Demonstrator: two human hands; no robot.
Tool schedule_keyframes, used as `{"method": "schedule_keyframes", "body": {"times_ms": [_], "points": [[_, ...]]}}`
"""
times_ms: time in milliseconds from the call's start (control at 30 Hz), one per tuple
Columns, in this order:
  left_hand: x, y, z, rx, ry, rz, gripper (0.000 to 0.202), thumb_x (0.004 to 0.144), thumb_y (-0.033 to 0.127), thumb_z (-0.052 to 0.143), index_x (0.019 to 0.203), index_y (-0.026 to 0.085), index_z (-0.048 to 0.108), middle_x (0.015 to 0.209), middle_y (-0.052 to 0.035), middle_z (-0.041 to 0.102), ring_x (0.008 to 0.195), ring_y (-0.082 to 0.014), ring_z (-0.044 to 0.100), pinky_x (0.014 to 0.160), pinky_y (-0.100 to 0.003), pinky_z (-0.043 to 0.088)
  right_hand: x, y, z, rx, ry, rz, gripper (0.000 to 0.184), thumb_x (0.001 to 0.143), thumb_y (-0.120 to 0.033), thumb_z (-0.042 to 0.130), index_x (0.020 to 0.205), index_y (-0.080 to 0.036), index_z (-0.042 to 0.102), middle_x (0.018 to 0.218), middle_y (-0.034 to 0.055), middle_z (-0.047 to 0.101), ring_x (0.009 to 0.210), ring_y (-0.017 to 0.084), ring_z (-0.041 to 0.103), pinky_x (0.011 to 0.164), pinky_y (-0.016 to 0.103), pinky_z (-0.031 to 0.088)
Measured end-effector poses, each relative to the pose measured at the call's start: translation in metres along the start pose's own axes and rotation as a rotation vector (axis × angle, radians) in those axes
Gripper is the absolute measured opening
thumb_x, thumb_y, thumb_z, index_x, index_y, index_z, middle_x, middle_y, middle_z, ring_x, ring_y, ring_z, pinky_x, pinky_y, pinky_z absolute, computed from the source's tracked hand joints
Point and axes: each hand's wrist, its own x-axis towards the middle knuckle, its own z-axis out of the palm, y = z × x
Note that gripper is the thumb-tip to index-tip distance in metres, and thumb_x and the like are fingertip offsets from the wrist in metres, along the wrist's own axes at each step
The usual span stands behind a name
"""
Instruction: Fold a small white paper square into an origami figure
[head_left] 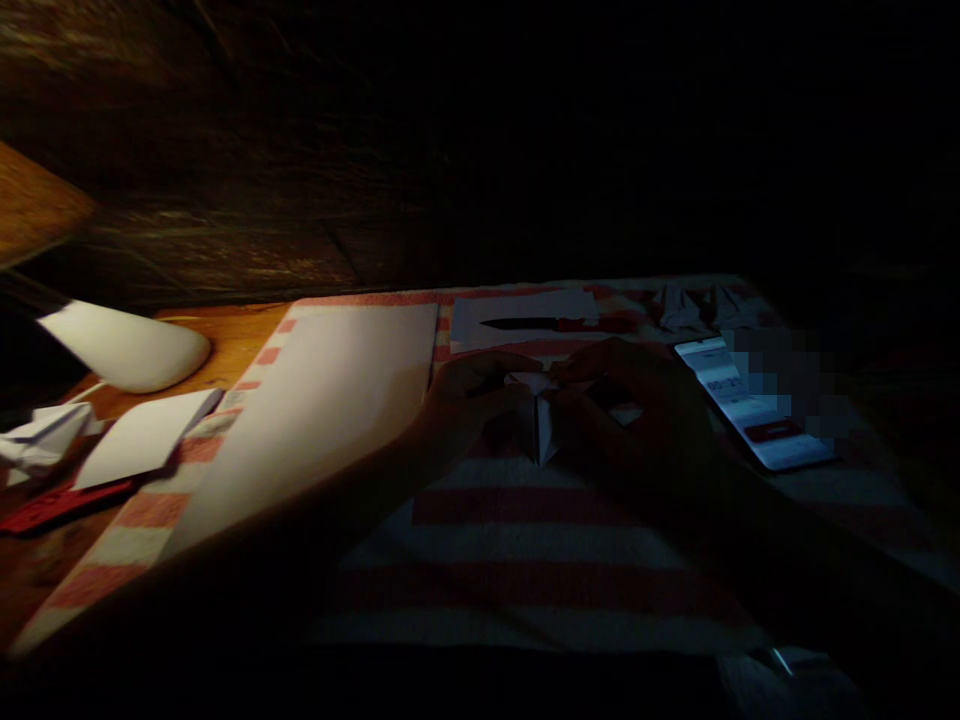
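A small folded white paper (pixel 541 425) is held between both hands, its pointed end hanging down over the striped cloth. My left hand (pixel 476 390) pinches it from the left, and my right hand (pixel 630 400) grips its upper right side with thumb and fingers. Both hands lie in deep shadow, so the finger details are dim. Just beyond them, a knife (pixel 525 324) with a dark blade and a red handle rests on a white sheet (pixel 469 325). To the left of my left hand lies a large white sheet (pixel 330 400).
A lit phone (pixel 757 400) showing a timer lies on the right. Behind it stand folded paper shapes (pixel 679 305). At the left are a white lamp (pixel 127 345), crumpled or folded paper (pixel 45 435), another white sheet (pixel 142 435) and a red object (pixel 67 505). The red-striped cloth (pixel 525 575) covers the table.
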Motion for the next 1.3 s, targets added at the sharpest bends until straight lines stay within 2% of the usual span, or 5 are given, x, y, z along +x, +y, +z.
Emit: {"method": "schedule_keyframes", "body": {"times_ms": [333, 633, 833, 1033, 1300], "points": [[-0.001, 0.002, -0.001, 0.100, -0.074, 0.019, 0.028, 0.073, 0.020, 0.084, 0.100, 0.018, 0.080, 0.083, -0.0045, 0.077, 0.061, -0.0114, 0.069, 0.053, -0.018, 0.056, 0.003, 0.002, 0.000, 0.235, -0.068, 0.151, 0.010, 0.091, -0.023, 0.069, 0.082, -0.023, 0.064, 0.096, 0.0047, 0.069, 0.087, 0.022, 0.067, 0.071, 0.035, 0.053], [-0.003, 0.007, 0.001, 0.054, -0.114, -0.092, 0.027, 0.074, 0.020, 0.080, 0.101, 0.017, 0.077, 0.056, 0.0031, 0.068, 0.036, -0.0078, 0.055, 0.036, -0.017, 0.047, 0.003, 0.004, -0.002, 0.426, -0.117, 0.200, 0.011, 0.089, -0.022, 0.071, 0.080, -0.022, 0.066, 0.105, 0.0041, 0.062, 0.093, 0.020, 0.063, 0.075, 0.032, 0.053], [-0.003, 0.007, -0.001, 0.034, -0.162, -0.123, 0.031, 0.077, 0.023, 0.080, 0.107, 0.017, 0.075, 0.056, 0.0026, 0.069, 0.036, -0.0095, 0.058, 0.036, -0.017, 0.048, 0.004, 0.007, -0.005, 0.401, -0.163, 0.143, 0.009, 0.089, -0.016, 0.068, 0.083, -0.022, 0.066, 0.117, 0.0058, 0.058, 0.110, 0.023, 0.061, 0.091, 0.039, 0.053], [0.000, 0.003, -0.003, 0.037, -0.186, -0.086, 0.028, 0.076, 0.022, 0.080, 0.104, 0.017, 0.077, 0.059, 0.0017, 0.070, 0.039, -0.0078, 0.058, 0.038, -0.016, 0.048, 0.006, 0.002, -0.009, 0.405, -0.208, 0.164, 0.008, 0.090, -0.021, 0.068, 0.083, -0.021, 0.065, 0.119, 0.0074, 0.056, 0.104, 0.023, 0.062, 0.076, 0.034, 0.057], [0.000, 0.001, -0.007, 0.183, -0.172, -0.014, 0.029, 0.075, 0.021, 0.082, 0.104, 0.018, 0.079, 0.071, -0.0015, 0.073, 0.050, -0.0079, 0.060, 0.044, -0.017, 0.048, 0.007, -0.001, -0.010, 0.195, -0.189, 0.035, 0.011, 0.085, -0.012, 0.070, 0.078, -0.019, 0.066, 0.116, 0.0085, 0.059, 0.113, 0.025, 0.060, 0.088, 0.040, 0.055]]}}
